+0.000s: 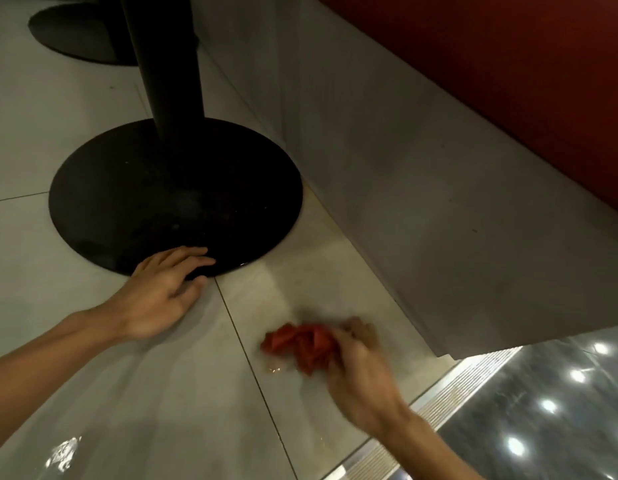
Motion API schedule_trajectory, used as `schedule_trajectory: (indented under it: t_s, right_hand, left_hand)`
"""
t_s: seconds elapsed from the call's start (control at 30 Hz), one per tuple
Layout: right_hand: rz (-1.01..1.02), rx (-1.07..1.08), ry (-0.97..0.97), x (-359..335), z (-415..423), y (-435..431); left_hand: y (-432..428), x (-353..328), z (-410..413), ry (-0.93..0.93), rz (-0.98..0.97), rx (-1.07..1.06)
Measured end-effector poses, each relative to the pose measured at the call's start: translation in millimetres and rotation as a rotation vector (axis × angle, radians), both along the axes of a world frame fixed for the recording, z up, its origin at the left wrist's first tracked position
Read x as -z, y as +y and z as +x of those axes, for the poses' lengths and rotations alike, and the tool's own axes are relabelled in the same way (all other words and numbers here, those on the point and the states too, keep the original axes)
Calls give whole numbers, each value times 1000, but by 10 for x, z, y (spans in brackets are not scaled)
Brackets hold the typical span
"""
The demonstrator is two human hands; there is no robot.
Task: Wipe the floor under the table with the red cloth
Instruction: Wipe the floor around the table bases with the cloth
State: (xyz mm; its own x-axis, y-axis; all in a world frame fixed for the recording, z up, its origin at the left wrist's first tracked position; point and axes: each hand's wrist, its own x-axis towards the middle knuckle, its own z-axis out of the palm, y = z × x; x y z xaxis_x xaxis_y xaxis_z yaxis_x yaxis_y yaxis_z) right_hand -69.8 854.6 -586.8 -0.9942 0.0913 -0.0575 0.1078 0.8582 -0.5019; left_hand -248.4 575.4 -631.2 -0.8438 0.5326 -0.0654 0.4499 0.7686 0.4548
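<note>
The red cloth [300, 346] lies crumpled on the grey floor tiles [183, 393], to the right of a tile seam. My right hand [359, 362] grips the cloth from the right and is blurred by motion. A small wet streak shines on the tile just below the cloth. My left hand [162, 292] rests flat with fingers spread, its fingertips on the front edge of the table's round black base [176, 195], its palm on the floor. The black table column [165, 64] rises from that base.
A grey bench plinth [422, 188] with a red seat front [508, 64] above it runs along the right. A metal threshold strip [449, 396] and a dark glossy floor [550, 403] lie at the lower right. A second round base [75, 32] stands at the top left.
</note>
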Motion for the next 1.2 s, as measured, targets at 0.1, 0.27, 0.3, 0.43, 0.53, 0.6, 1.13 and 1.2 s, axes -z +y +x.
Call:
schedule_trajectory:
  t_s: [0.1, 0.27, 0.3, 0.43, 0.53, 0.6, 1.13, 1.2]
  right_hand:
    - [-235, 85, 199, -237, -351, 83]
    - [-383, 190, 227, -272, -1153, 219]
    - [-356, 163, 176, -246, -1309, 240]
    - [-485, 161, 30, -90, -1793, 260]
    - [-221, 122, 19, 164, -1899, 225]
    - [140, 133, 68, 343, -1831, 104]
    - [43, -80, -32, 363, -899, -1681]
    - [-6, -183, -37, 322, -882, -1700]
  left_hand:
    - [-310, 80, 392, 92, -74, -29]
    - [-649, 297, 884, 21, -194, -260]
    - [-647, 329, 927, 2, -210, -286]
    - [-588, 351, 988, -63, -161, -335]
    - [-592, 284, 1011, -81, -113, -346]
    - [-590, 237, 1019, -92, -118, -343]
    - [-532, 32, 1046, -100, 123, -394]
    - [-562, -21, 1053, -132, 351, -506]
